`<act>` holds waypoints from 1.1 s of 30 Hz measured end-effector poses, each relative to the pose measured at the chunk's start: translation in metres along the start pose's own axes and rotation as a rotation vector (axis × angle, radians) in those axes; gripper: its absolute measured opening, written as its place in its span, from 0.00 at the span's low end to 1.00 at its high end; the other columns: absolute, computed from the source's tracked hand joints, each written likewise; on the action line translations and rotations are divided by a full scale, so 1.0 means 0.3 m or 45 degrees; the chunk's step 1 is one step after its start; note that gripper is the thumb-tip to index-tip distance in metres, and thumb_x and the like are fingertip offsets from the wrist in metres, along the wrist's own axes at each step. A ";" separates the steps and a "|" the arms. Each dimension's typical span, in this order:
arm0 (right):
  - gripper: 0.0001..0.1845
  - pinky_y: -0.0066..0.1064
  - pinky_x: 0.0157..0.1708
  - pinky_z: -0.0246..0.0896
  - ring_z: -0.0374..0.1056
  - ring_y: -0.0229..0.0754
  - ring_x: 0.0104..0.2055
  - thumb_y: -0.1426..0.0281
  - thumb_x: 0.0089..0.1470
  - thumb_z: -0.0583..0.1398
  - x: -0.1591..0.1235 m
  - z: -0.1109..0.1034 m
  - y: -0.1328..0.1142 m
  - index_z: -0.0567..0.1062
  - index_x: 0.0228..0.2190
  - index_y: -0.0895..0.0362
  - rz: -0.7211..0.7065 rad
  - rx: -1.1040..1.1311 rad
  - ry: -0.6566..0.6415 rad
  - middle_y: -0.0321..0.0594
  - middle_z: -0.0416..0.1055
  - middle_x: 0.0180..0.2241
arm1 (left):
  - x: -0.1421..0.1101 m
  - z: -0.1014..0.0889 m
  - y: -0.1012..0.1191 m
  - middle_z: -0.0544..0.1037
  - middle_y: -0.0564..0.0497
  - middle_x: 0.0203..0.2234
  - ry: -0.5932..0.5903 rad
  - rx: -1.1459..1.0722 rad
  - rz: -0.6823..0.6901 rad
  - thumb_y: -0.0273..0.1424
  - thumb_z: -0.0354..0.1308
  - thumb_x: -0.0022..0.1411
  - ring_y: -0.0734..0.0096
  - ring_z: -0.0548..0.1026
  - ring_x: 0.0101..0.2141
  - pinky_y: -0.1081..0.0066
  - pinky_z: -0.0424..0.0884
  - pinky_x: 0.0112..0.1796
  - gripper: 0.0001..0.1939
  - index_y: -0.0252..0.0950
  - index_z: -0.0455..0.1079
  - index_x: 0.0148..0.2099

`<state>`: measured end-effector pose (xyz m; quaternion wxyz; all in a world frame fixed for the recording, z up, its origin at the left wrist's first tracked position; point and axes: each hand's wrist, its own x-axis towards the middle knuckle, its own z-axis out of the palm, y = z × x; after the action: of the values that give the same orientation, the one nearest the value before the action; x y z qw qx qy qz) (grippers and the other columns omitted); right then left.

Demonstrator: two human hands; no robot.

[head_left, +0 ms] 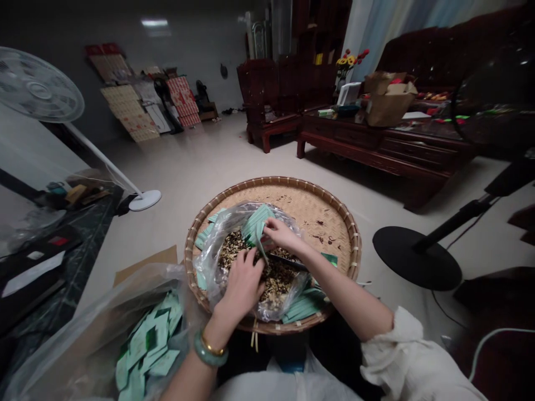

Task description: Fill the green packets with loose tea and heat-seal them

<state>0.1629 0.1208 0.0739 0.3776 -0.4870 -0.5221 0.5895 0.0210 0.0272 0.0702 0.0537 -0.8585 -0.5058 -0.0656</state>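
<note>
Pinching a green packet [261, 241] over the dried mix [279, 281] in a plastic bag [208, 262] on the woven tray [356, 239], the right hand [279, 235] partly obscures a dark tool [288, 262]; the left hand [243, 278] has indistinct fingertips, its grip impossible to tell.

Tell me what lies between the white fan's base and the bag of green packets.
Pale floor, then a piece of brown cardboard, as the head view shows.

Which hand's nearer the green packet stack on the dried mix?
Right. Right hand: at the right edge of the green packet stack; left hand: farther back, over the dried mix.
</note>
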 end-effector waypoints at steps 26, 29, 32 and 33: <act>0.08 0.36 0.38 0.58 0.63 0.45 0.37 0.66 0.51 0.60 -0.311 0.033 0.146 0.74 0.23 0.55 -0.585 -0.515 0.300 0.41 0.70 0.30 | -0.143 0.069 -0.049 0.79 0.47 0.38 0.528 -0.738 -0.180 0.29 0.49 0.64 0.67 0.75 0.38 0.65 0.73 0.40 0.15 0.39 0.70 0.50; 0.09 0.34 0.38 0.59 0.63 0.43 0.36 0.66 0.53 0.58 -0.310 0.046 0.162 0.72 0.24 0.56 -0.503 -0.411 0.311 0.41 0.68 0.32 | -0.144 0.060 -0.041 0.77 0.45 0.41 0.603 -0.486 -0.180 0.28 0.48 0.64 0.62 0.71 0.43 0.59 0.70 0.44 0.18 0.40 0.67 0.54; 0.10 0.31 0.36 0.59 0.62 0.41 0.34 0.66 0.56 0.54 -0.315 0.073 0.174 0.69 0.26 0.56 -0.486 -0.369 0.337 0.40 0.66 0.31 | -0.151 0.048 -0.004 0.72 0.42 0.51 0.608 -0.205 -0.208 0.34 0.55 0.60 0.50 0.64 0.51 0.50 0.62 0.49 0.22 0.39 0.64 0.57; 0.10 0.31 0.34 0.58 0.61 0.40 0.33 0.66 0.57 0.53 -0.318 0.081 0.177 0.69 0.27 0.56 -0.479 -0.366 0.348 0.39 0.65 0.29 | -0.154 0.048 0.009 0.71 0.41 0.52 0.576 -0.162 -0.184 0.36 0.56 0.59 0.47 0.62 0.53 0.49 0.61 0.49 0.25 0.38 0.63 0.58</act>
<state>0.1655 0.0147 0.0385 0.4744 -0.5052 -0.6259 0.3577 0.0019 -0.0116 0.0483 0.1064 -0.7853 -0.5357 -0.2915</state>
